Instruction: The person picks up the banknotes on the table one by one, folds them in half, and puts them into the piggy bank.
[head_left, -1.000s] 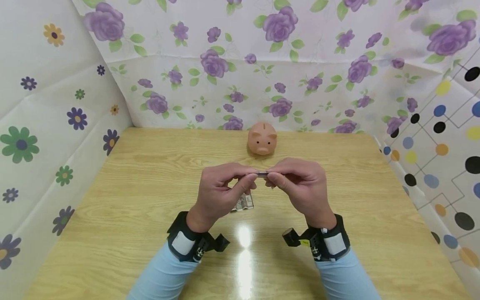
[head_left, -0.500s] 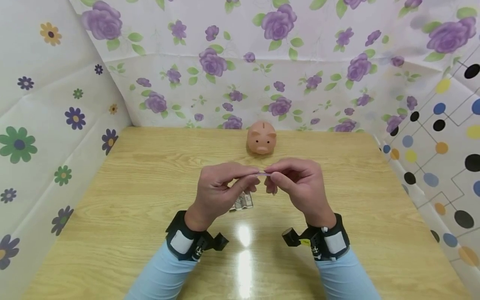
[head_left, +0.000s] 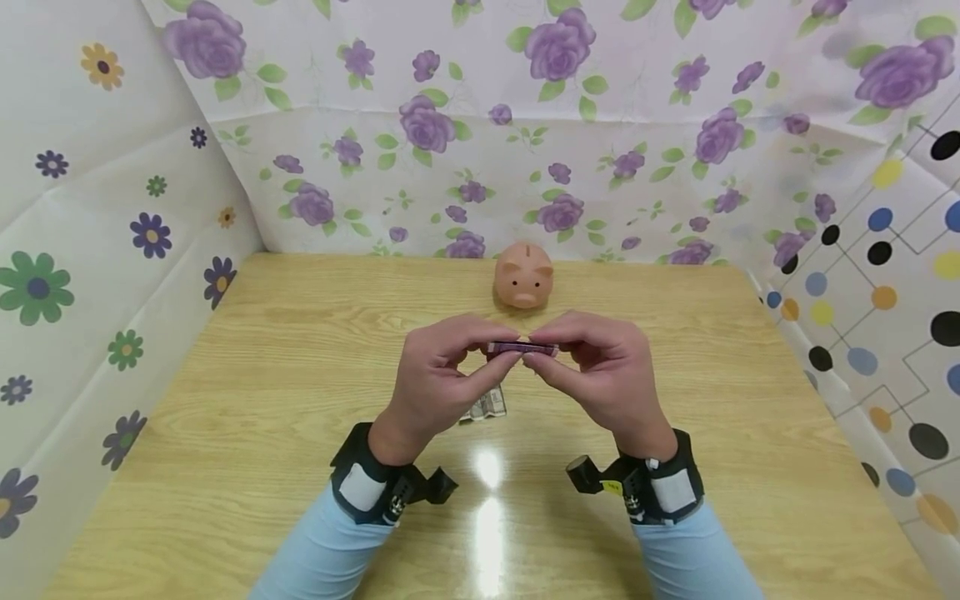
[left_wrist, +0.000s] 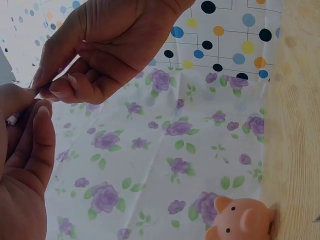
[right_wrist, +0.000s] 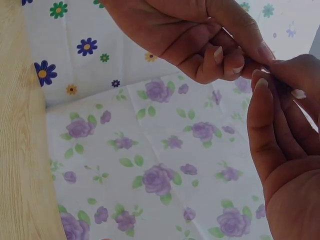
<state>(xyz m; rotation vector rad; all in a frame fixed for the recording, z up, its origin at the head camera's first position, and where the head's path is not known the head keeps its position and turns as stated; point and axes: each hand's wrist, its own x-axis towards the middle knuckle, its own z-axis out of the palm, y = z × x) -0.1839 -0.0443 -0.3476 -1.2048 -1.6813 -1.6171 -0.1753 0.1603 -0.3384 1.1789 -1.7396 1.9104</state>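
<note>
Between both hands, above the middle of the table, is a folded purple banknote [head_left: 523,347], seen as a thin strip with pale ends. My left hand [head_left: 435,371] pinches it between thumb and fingers from the left. From the right, my right hand [head_left: 611,367] pinches it the same way, the thumbs nearly meeting. Both wrist views show the fingertips together, with the note mostly hidden behind them. Below the left hand a greyish banknote [head_left: 490,404] lies creased on the table, partly covered by the hand.
A pink piggy bank [head_left: 523,283] with a slot on top stands beyond the hands near the table's back edge. The wooden table [head_left: 300,333] meets flower-patterned sheets behind and at left, and a dotted sheet [head_left: 870,317] at right.
The purple banknote's edge shows wider now, and the fingertips have shifted along it, the thumbs coming closer together. The greyish banknote and the piggy bank stay put.
</note>
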